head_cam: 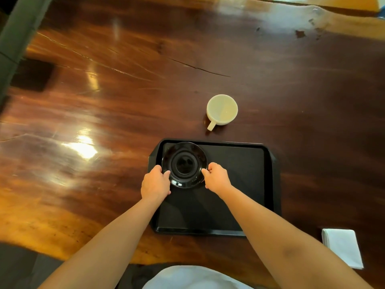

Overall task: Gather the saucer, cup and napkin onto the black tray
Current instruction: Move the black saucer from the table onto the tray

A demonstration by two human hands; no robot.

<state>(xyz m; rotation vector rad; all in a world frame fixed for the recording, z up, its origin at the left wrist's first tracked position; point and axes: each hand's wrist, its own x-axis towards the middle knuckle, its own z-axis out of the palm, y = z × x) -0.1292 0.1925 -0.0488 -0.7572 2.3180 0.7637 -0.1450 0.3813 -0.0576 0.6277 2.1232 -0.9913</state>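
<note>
A glossy black saucer [184, 164] is over the far left corner of the black tray [239, 174]. My left hand [155, 183] grips its left rim and my right hand [216, 177] grips its right rim. I cannot tell whether the saucer rests on the tray or hangs just above it. A cream cup [222, 109] stands upright on the table beyond the tray, handle pointing toward me. A folded white napkin [342, 247] lies on the table to the right of the tray's near corner.
The tray sits on a polished dark wooden table [104, 122] with bright glare patches on the left. The table's near edge runs just below the tray. A grey post [18, 32] stands at the far left.
</note>
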